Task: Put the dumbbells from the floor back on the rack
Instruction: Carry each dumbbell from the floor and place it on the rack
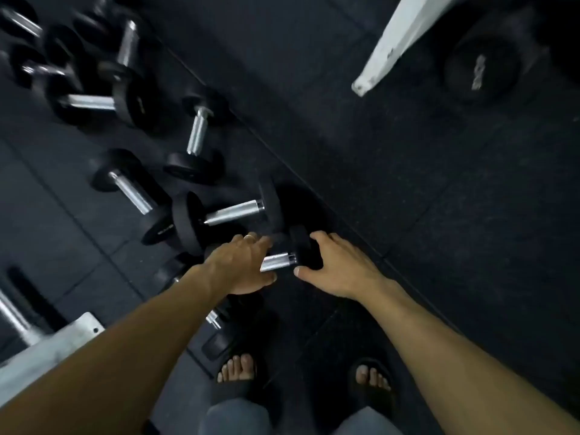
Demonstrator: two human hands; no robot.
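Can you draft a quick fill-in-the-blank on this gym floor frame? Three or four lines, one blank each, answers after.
1. Both hands reach for the small dumbbell lying on the ____.
2. The left hand wears a ____ on one finger.
3. The right hand touches the dumbbell's black ____, not its silver handle.
4. The person's feet are in open-toed ____.

Missing words: floor; ring; end weight; sandals

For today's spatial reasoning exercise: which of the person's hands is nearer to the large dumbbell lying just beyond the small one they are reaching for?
Left. The left hand reaches just below the large dumbbell, close to its near weight. The right hand sits farther right, at the small dumbbell.
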